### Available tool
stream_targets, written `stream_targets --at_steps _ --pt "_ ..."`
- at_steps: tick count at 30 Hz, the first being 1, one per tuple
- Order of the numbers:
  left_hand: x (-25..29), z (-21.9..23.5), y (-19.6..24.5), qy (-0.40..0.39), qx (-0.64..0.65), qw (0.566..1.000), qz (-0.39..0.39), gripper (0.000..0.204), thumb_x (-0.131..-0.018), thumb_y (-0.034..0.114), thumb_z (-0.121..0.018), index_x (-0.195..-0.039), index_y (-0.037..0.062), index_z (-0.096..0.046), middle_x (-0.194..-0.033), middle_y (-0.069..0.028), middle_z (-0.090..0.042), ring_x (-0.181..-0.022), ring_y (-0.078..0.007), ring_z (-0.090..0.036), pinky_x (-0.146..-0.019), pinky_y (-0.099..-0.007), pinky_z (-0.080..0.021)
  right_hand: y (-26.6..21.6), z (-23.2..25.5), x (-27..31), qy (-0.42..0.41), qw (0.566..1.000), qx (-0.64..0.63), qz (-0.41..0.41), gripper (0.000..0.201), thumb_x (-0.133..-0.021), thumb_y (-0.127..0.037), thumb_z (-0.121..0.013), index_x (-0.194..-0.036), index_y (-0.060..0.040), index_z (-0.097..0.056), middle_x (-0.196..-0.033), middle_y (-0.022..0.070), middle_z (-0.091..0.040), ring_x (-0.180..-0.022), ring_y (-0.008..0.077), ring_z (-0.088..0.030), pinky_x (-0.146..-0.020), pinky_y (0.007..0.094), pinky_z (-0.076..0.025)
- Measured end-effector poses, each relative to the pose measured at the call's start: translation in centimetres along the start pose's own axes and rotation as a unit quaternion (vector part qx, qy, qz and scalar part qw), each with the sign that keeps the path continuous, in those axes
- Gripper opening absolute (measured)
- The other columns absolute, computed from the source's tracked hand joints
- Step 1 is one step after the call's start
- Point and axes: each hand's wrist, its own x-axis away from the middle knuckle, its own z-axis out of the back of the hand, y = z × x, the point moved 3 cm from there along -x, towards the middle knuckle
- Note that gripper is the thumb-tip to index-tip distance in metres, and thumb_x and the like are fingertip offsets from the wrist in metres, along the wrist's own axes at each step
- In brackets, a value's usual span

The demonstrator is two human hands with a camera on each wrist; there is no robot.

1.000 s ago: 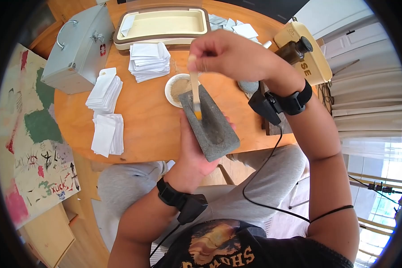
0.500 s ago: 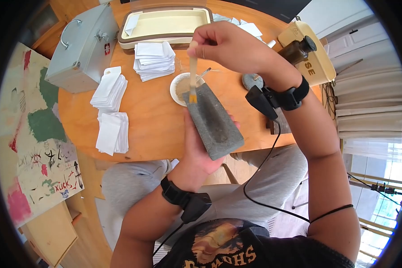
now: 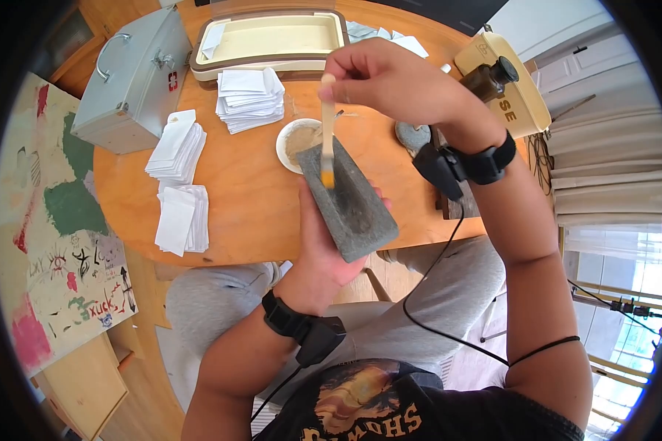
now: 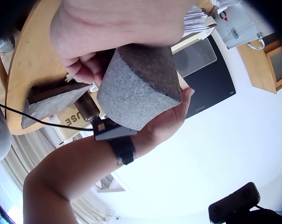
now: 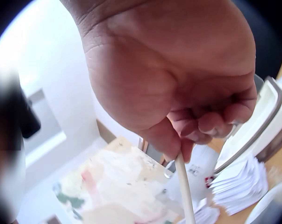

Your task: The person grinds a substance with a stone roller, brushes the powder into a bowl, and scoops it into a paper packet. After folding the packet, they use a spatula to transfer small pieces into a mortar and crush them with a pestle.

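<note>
My left hand (image 3: pixel 322 253) grips a grey stone trough (image 3: pixel 375 231) from below, above the table's near edge. The trough is long, with a hollow down its middle, and its far end overlaps a white bowl (image 3: pixel 281 156) of light brown powder (image 3: pixel 300 140). My right hand (image 3: pixel 379 82) pinches the upper end of a brush (image 3: pixel 328 140) with a pale handle. Its yellow bristles (image 3: pixel 327 178) point down at the far part of the hollow. In the left wrist view, the stone's rough outer face (image 4: pixel 136 95) fills the middle. The right wrist view shows thumb and fingertips together on the handle (image 5: pixel 184 189).
Stacks of white folded papers (image 3: pixel 250 103) stand left of and behind the bowl. Beyond are a silver case (image 3: pixel 129 88) and a cream tray (image 3: pixel 198 70). At right stand a brown bottle (image 3: pixel 485 82), a cream bin (image 3: pixel 533 110) and a round grey stone (image 3: pixel 412 136).
The bristles went from the hollow out to the trough's far rim by the bowl, then came back into the hollow. My left hand keeps its hold on the trough.
</note>
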Motion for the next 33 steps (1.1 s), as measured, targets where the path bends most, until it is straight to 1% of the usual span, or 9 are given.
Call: stream_targets --at_steps 3,6,9,13,15,21,24,30,33 --pt "0.2 0.0 -0.1 0.020 -0.017 1.000 -0.011 0.079 -0.104 0.078 -0.043 -0.122 0.0058 -0.070 -0.116 -0.0074 -0.070 -0.107 -0.0284 -0.064 -0.094 -0.0423 -0.054 -1.3 -0.8 0.9 -0.158 0.980 -0.122 -0.015 0.031 -0.101 -0.028 -0.077 -0.091 0.0004 -0.073 -0.073 -0.0020 -0.063 -0.068 0.0091 -0.052 -0.062 0.0335 -0.045" --pt "-0.1 0.4 0.0 -0.026 0.020 0.999 0.013 0.077 -0.106 0.079 -0.038 -0.129 0.0114 -0.066 -0.114 -0.0113 -0.073 -0.111 -0.0288 -0.069 -0.107 -0.0488 -0.055 -1.6 -0.2 0.9 -0.017 0.998 0.065 -0.019 0.030 -0.101 -0.027 -0.077 -0.090 -0.0002 -0.073 -0.074 -0.0039 -0.063 -0.070 0.0084 -0.053 -0.064 0.0323 -0.045" --pt "0.0 0.4 0.1 -0.027 0.029 0.999 0.020 0.076 -0.107 0.078 -0.038 -0.129 0.0112 -0.066 -0.114 -0.0113 -0.073 -0.111 -0.0289 -0.070 -0.107 -0.0493 -0.055 -2.0 -0.7 1.3 -0.058 0.995 -0.086 -0.005 0.025 -0.106 -0.021 -0.074 -0.090 -0.0020 -0.068 -0.074 -0.0074 -0.055 -0.069 0.0042 -0.046 -0.060 0.0268 -0.039" --pt "0.1 0.2 0.0 -0.001 0.006 1.000 0.013 0.076 -0.107 0.078 -0.038 -0.129 0.0113 -0.066 -0.114 -0.0113 -0.073 -0.110 -0.0289 -0.070 -0.107 -0.0497 -0.055 -1.9 -1.0 1.2 -0.086 0.996 -0.035 0.003 0.027 -0.105 -0.022 -0.074 -0.089 -0.0022 -0.068 -0.072 -0.0067 -0.054 -0.067 0.0046 -0.045 -0.058 0.0275 -0.038" --pt "0.2 -0.3 0.0 0.025 -0.013 1.000 -0.001 0.078 -0.105 0.078 -0.041 -0.122 0.0074 -0.070 -0.117 -0.0062 -0.069 -0.105 -0.0277 -0.063 -0.091 -0.0418 -0.054 -2.5 -0.1 1.3 0.030 0.995 0.094 0.006 0.028 -0.105 -0.023 -0.074 -0.088 -0.0025 -0.067 -0.071 -0.0067 -0.052 -0.067 0.0045 -0.045 -0.057 0.0283 -0.037" --pt "0.0 -0.2 0.2 0.013 -0.035 0.999 -0.024 0.080 -0.105 0.079 -0.038 -0.123 0.0078 -0.069 -0.115 -0.0072 -0.071 -0.104 -0.0284 -0.064 -0.091 -0.0420 -0.054 -5.5 0.8 3.0 -0.103 0.990 0.019 -0.089 0.028 -0.104 -0.022 -0.075 -0.085 -0.0036 -0.066 -0.069 -0.0068 -0.051 -0.064 0.0035 -0.043 -0.056 0.0274 -0.036" --pt "0.2 -0.6 0.3 0.068 -0.032 0.997 -0.024 0.080 -0.106 0.080 -0.037 -0.124 0.0090 -0.069 -0.114 -0.0079 -0.071 -0.105 -0.0292 -0.066 -0.092 -0.0429 -0.054 -4.9 0.8 2.9 -0.024 0.992 0.113 -0.043 0.028 -0.102 -0.022 -0.076 -0.084 -0.0026 -0.065 -0.066 -0.0055 -0.049 -0.063 0.0045 -0.043 -0.056 0.0275 -0.036" --pt "0.5 -0.8 0.3 0.095 -0.059 0.993 -0.028 0.077 -0.106 0.079 -0.038 -0.122 0.0106 -0.069 -0.115 -0.0086 -0.072 -0.102 -0.0307 -0.067 -0.092 -0.0438 -0.055 -5.0 0.7 2.9 -0.062 0.992 0.080 -0.068 0.033 -0.094 -0.025 -0.075 -0.079 0.0036 -0.066 -0.064 0.0076 -0.058 -0.061 0.0171 -0.053 -0.060 0.0368 -0.047" --pt "0.0 -0.5 0.3 0.065 -0.022 0.998 -0.005 0.077 -0.105 0.080 -0.039 -0.120 0.0107 -0.071 -0.115 -0.0079 -0.072 -0.102 -0.0302 -0.067 -0.091 -0.0434 -0.055 -3.5 0.2 2.1 -0.084 0.994 0.064 -0.022 0.025 -0.100 -0.020 -0.074 -0.087 0.0007 -0.066 -0.068 0.0017 -0.054 -0.064 0.0119 -0.048 -0.060 0.0336 -0.043"
